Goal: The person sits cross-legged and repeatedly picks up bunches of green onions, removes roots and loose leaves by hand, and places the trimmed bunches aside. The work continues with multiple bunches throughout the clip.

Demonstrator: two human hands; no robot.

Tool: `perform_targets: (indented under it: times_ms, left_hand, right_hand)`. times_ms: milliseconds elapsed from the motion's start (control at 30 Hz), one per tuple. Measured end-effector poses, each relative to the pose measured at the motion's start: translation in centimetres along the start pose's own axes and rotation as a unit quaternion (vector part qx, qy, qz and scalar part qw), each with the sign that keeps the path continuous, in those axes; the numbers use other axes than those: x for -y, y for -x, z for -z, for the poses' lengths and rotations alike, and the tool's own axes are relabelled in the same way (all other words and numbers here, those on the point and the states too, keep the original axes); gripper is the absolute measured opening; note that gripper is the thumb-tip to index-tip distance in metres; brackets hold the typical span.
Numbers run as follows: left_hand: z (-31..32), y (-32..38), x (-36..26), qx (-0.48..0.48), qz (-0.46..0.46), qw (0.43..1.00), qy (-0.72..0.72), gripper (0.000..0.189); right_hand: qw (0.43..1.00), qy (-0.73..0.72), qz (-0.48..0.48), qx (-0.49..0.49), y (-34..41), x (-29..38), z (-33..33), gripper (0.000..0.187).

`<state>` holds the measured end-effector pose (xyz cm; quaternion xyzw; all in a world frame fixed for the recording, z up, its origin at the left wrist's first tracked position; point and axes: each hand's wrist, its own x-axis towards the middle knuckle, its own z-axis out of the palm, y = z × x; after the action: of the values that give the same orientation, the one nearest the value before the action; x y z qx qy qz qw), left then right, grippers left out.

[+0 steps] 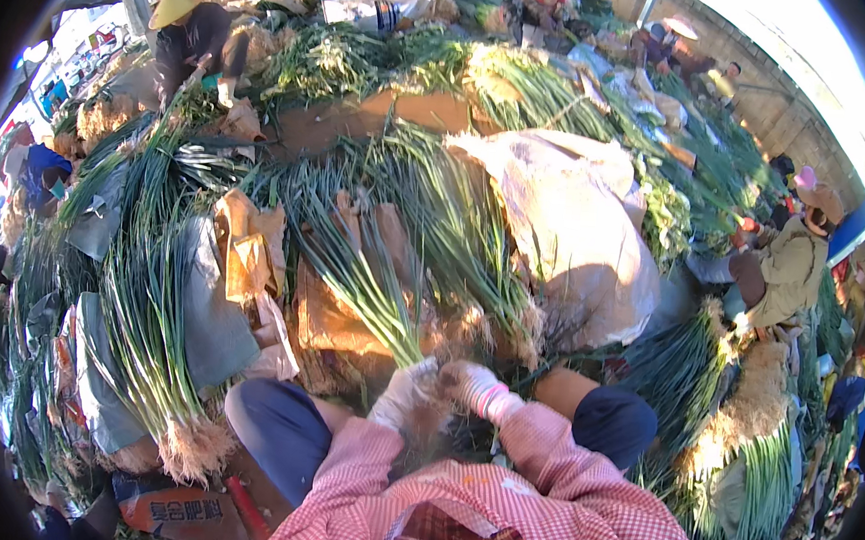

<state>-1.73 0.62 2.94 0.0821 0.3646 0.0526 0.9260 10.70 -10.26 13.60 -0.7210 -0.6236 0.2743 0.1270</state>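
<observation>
My left hand (pixel 406 395), in a pale knitted glove, grips a bunch of green onions (pixel 377 304) near the root end, the leaves pointing away to the upper left. The roots below the hand are blurred. My right hand (pixel 473 387), in a soiled glove with a pink-striped cuff, is close beside the left at the root end; its fingers are curled, and what they hold cannot be made out. Beyond the hands lies a heap of green onions (pixel 458 227) with roots towards me. A stacked pile of them (pixel 147 318) is on the left.
A large pale woven sack (pixel 570 234) lies ahead on the right. Folded brown sacking (pixel 250 246) and a grey-green sheet (pixel 211 315) are on the left. People sit among onion piles: one in a yellow hat (pixel 192 42) at upper left, another in a tan jacket (pixel 790 269) at right.
</observation>
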Motion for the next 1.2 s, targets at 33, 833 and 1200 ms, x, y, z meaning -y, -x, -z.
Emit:
perform_targets:
  times_ms: [33,833,1200]
  left_hand:
    - [0.1,0.2,-0.1,0.018,0.010,0.999,-0.030,0.019]
    - [-0.7,1.2,-0.6,-0.024,-0.163,0.980,-0.107,0.022]
    - [2.8,-1.6,-2.9,-0.149,-0.234,0.949,-0.149,0.020]
  right_hand:
    - [0.999,0.018,0.002,0.033,0.1,-0.1,0.4,0.026]
    - [0.970,-0.208,-0.128,-0.013,-0.7,-2.9,-4.3,0.062]
    - [0.738,-0.616,-0.228,-0.158,11.3,-3.7,-2.4,0.014]
